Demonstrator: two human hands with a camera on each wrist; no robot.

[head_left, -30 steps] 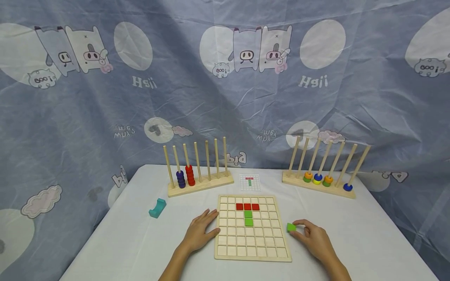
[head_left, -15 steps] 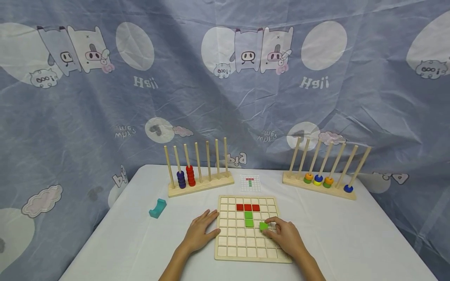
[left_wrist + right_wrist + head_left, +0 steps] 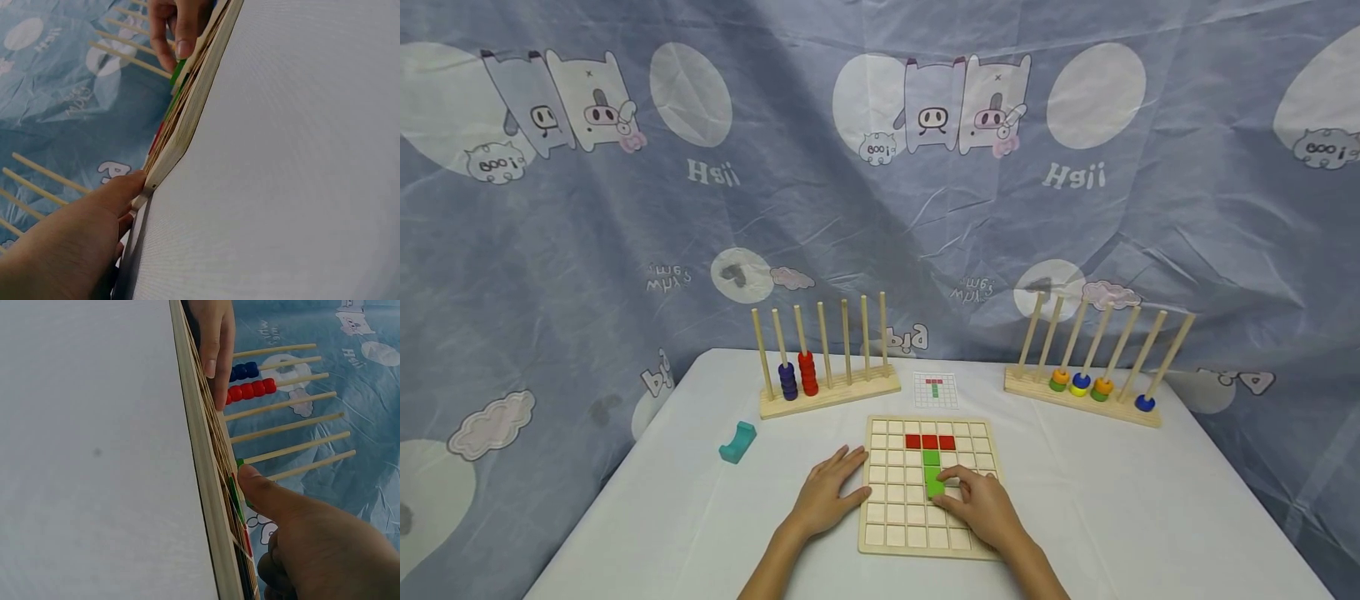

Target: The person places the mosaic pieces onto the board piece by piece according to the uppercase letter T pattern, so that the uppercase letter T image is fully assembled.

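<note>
A square wooden grid board [image 3: 895,512] lies on the white table. Three red tiles [image 3: 929,442] form a row in its upper part, with green tiles [image 3: 931,457] running down below the middle one. My right hand [image 3: 981,504] pinches a green tile [image 3: 935,488] between thumb and index finger, right at the lower end of that green column. In the right wrist view, the thumb [image 3: 269,490] presses against the tile's edge. My left hand [image 3: 829,493] rests with extended fingers at the board's left edge; in the left wrist view its thumb [image 3: 119,190] touches the board's side.
Behind the board lies a small printed card [image 3: 936,390] with a red and green T on a grid. Wooden peg racks with coloured beads stand at back left [image 3: 831,392] and back right [image 3: 1082,398]. A teal arched block [image 3: 737,442] lies at left. Patterned cloth [image 3: 880,208] hangs behind.
My right hand has carried the green tile leftward from beside the board, over the grid, to the bottom of the green column. The left hand has stayed at the board's edge.
</note>
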